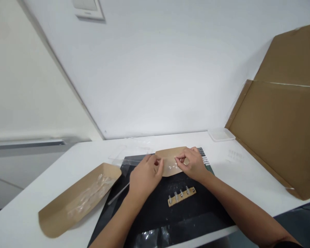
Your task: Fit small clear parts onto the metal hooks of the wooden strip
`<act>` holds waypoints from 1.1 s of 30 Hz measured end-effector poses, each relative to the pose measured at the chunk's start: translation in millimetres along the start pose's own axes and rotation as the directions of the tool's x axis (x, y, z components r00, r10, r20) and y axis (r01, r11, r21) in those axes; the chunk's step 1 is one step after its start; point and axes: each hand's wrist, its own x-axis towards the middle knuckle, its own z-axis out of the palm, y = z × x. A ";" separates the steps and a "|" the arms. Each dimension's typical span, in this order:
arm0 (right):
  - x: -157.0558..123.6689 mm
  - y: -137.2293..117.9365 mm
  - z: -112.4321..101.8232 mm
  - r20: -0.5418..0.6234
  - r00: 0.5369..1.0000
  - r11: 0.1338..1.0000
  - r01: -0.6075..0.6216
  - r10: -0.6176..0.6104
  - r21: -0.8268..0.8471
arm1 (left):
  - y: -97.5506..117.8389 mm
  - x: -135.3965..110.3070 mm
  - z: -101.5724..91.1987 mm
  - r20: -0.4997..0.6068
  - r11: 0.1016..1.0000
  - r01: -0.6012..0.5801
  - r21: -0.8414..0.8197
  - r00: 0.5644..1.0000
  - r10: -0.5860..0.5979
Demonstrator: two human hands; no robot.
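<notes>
My left hand (147, 174) is closed, thumb and fingertips brought together at the left edge of a small brown paper tray (170, 153). What it grips, if anything, is too small to make out. Over the tray's right side, my right hand (192, 163) pinches with thumb and forefinger; a tiny pale speck shows at the tips, its kind unclear. Several small white pieces (170, 167) lie in the tray between the hands. Nearer me rests a tan strip (182, 197) bearing several clear upright pegs. A thin grey rod (119, 193) runs out from beneath my left wrist.
Under the work lies a black mat (155, 210) on the white table (250, 179). A long brown tray (53, 215) holding clear plastic bags stands left. Clear plastic sheeting (129, 153) lies behind. A clear shallow container (221, 135) and open cardboard (279, 137) are at right.
</notes>
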 end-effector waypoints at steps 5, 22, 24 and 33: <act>-0.9 -1.7 -2.2 0.033 0.999 0.999 0.039 -0.040 0.014 | 7.3 -3.7 16.6 0.074 0.810 -0.091 -0.579 0.984 0.164; -3.6 5.2 -7.8 0.093 0.966 0.969 0.245 -0.240 -0.037 | 9.5 -2.2 26.1 0.179 0.540 0.128 -0.832 0.983 0.042; -3.2 5.9 -8.9 0.097 0.961 0.965 0.263 -0.260 -0.021 | 9.5 -2.0 27.1 0.185 0.522 0.130 -0.843 0.981 0.054; -6.4 7.7 -17.3 0.101 0.990 0.988 0.089 -0.102 0.125 | 18.4 -5.7 25.6 0.299 0.476 0.209 -0.854 0.946 0.122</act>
